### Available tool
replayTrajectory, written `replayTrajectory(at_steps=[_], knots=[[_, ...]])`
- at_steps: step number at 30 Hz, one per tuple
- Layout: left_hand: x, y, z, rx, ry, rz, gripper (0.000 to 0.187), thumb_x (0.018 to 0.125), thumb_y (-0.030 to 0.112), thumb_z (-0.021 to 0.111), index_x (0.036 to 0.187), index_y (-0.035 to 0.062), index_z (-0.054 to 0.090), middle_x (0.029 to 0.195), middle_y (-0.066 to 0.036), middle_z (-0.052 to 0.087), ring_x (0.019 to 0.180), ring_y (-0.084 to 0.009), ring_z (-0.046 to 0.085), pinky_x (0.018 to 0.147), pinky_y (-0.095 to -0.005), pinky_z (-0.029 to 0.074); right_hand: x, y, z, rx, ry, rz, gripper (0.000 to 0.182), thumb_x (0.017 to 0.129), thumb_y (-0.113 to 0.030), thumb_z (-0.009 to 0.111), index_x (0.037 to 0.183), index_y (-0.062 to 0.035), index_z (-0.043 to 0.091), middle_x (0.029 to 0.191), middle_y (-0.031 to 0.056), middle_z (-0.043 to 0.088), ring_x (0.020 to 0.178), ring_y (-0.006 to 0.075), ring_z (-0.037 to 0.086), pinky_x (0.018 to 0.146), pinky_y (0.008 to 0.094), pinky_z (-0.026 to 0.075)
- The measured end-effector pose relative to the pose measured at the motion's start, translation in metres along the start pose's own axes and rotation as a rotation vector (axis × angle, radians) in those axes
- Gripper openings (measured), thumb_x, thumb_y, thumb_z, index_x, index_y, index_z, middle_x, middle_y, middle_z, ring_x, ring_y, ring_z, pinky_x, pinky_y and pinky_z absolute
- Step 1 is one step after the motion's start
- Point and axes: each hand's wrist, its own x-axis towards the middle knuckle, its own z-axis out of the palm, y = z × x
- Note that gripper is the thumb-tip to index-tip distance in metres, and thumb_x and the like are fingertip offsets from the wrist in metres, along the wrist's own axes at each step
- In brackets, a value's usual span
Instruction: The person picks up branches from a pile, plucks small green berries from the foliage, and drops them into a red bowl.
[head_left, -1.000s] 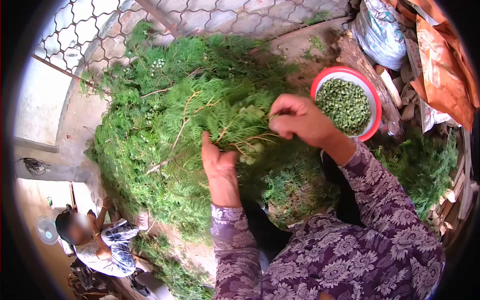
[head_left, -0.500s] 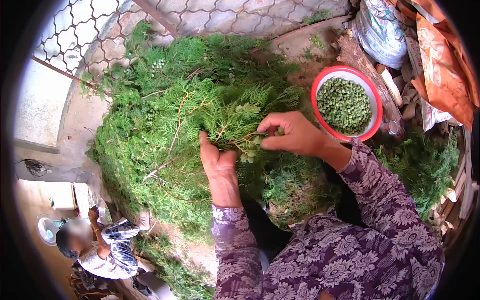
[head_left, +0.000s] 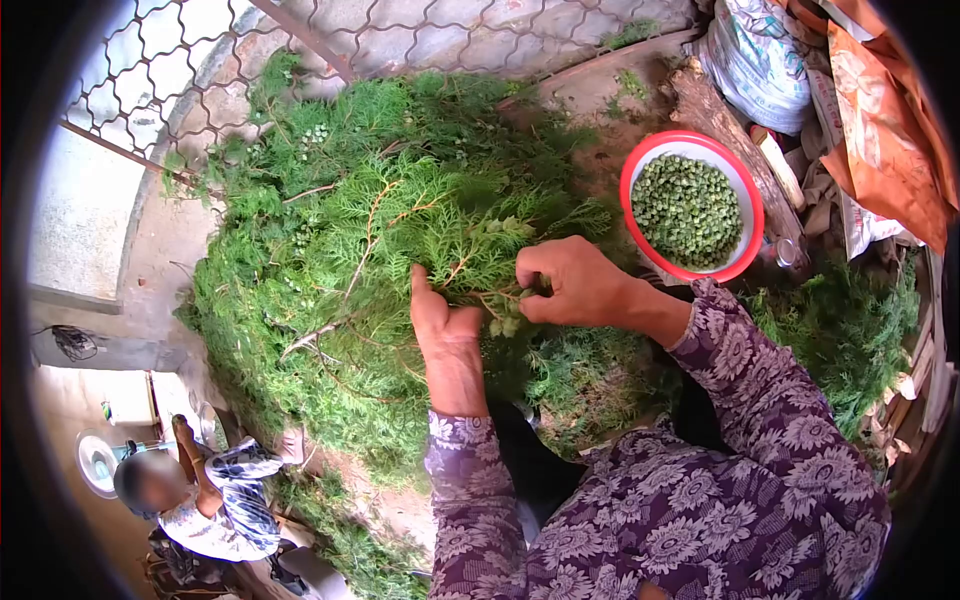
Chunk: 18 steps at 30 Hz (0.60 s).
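My left hand (head_left: 445,330) is closed around the stem of a leafy evergreen branch (head_left: 465,265), its fingers mostly hidden in the foliage. Pale green cones (head_left: 507,322) hang on the twigs just right of that hand. At the branch's right side, my right hand (head_left: 582,285) has thumb and fingers curled together in a pinch on a small green cone, largely covered by the fingers. To the upper right stands a red-rimmed bowl (head_left: 628,190) holding many picked green cones (head_left: 688,212).
A large heap of cut evergreen branches (head_left: 270,310) spreads ahead and left, against a wire mesh fence (head_left: 420,35). A log (head_left: 735,125), a white sack (head_left: 760,75) and an orange sack (head_left: 880,130) lie right. Another person (head_left: 215,500) sits at lower left near a fan (head_left: 97,463).
My right hand has shifted slightly down, its fingers curling tighter, and the cones seen in it are now mostly hidden. My left hand has moved a little right. The other person's arm has moved.
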Motion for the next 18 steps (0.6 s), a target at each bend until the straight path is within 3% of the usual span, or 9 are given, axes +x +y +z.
replayTrajectory(at_steps=[7,9,11,13,15,16,18], knots=[[0.006,0.011,-0.009,0.021,-0.030,0.026,0.044,0.094,0.036,0.031,0.123,0.0048,0.044,0.124,-0.015,0.047,0.111,-0.0331,0.046,0.098,-0.0483,0.034,-0.004,-0.008,-0.031,0.257,-0.207,-0.099,0.017,0.065,-0.014,0.062,0.076,-0.0026,0.056,0.062,0.0036,0.053,0.059,0.0085,0.050,0.051,0.0247,0.039],[0.009,0.020,-0.013,-0.084,0.022,0.088,0.043,0.094,0.035,0.033,0.123,0.0046,0.044,0.125,-0.015,0.047,0.111,-0.0331,0.046,0.098,-0.0481,0.034,-0.003,0.004,-0.044,0.316,0.100,-0.170,0.012,0.068,-0.009,0.060,0.077,-0.0024,0.056,0.065,0.0003,0.052,0.060,0.0056,0.047,0.052,0.0225,0.039],[0.005,0.022,-0.009,-0.100,0.030,0.092,0.045,0.094,0.037,0.033,0.123,0.0045,0.044,0.125,-0.015,0.046,0.111,-0.0327,0.046,0.099,-0.0481,0.033,-0.008,0.011,-0.068,0.230,0.285,0.005,0.010,0.069,-0.005,0.059,0.078,-0.0026,0.055,0.068,-0.0001,0.052,0.061,0.0047,0.046,0.052,0.0214,0.038],[0.006,0.026,-0.012,-0.084,0.043,0.105,0.044,0.094,0.037,0.033,0.122,0.0044,0.045,0.125,-0.015,0.046,0.112,-0.0321,0.045,0.099,-0.0482,0.032,-0.011,0.046,-0.088,0.165,0.431,0.047,0.013,0.068,-0.006,0.059,0.080,-0.0030,0.056,0.070,0.0040,0.056,0.061,0.0106,0.052,0.054,0.0250,0.041],[0.002,0.027,-0.007,-0.068,0.066,0.104,0.044,0.094,0.036,0.032,0.120,0.0034,0.046,0.122,-0.016,0.049,0.110,-0.0322,0.047,0.099,-0.0476,0.033,-0.019,0.072,-0.110,-0.408,0.500,0.240,0.020,0.067,-0.008,0.060,0.086,-0.0035,0.059,0.077,0.0093,0.060,0.064,0.0195,0.057,0.060,0.0298,0.045],[-0.001,0.027,-0.005,-0.048,0.091,0.096,0.044,0.094,0.035,0.032,0.118,0.0024,0.048,0.120,-0.016,0.051,0.108,-0.0322,0.049,0.099,-0.0469,0.034,-0.024,0.092,-0.117,-0.411,0.509,0.236,0.020,0.067,-0.008,0.060,0.086,-0.0035,0.059,0.077,0.0093,0.060,0.064,0.0195,0.057,0.060,0.0298,0.045],[0.000,0.026,-0.007,-0.037,0.057,0.102,0.043,0.094,0.035,0.033,0.118,0.0024,0.048,0.120,-0.016,0.051,0.108,-0.0322,0.049,0.099,-0.0473,0.034,-0.030,0.126,-0.123,-0.931,0.648,0.110,0.028,0.066,-0.010,0.060,0.094,-0.0044,0.060,0.082,0.0123,0.062,0.069,0.0248,0.059,0.067,0.0315,0.047]])
